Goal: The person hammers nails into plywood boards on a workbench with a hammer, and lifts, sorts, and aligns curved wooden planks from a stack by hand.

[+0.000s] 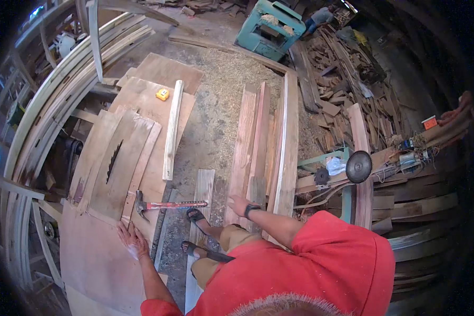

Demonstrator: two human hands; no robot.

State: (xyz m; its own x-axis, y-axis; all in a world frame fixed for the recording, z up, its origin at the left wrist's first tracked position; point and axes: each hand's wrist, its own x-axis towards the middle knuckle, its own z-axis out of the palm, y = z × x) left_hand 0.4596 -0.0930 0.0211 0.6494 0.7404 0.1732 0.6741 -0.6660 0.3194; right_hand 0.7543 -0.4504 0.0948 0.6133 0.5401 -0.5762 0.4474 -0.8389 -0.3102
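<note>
My left hand [133,241] lies with its fingers stretched out on the plywood tabletop [100,253], at the near end of a narrow wooden strip [139,176]. The saw blade [112,162] stands up through a slot in a board, farther up the same table. A claw hammer [168,205] with a red handle rests just beyond this hand, its handle reaching past the table edge. My right hand [239,204] is spread flat on a long reddish plank [244,158], holding nothing.
A yellow tape measure [162,94] and a pale wooden batten [173,131] lie on the table. A round saw blade [358,167] is at the right. Long curved timbers [52,105] stand left. Behind are a teal machine [271,31], scrap wood [337,100] and another person [321,18].
</note>
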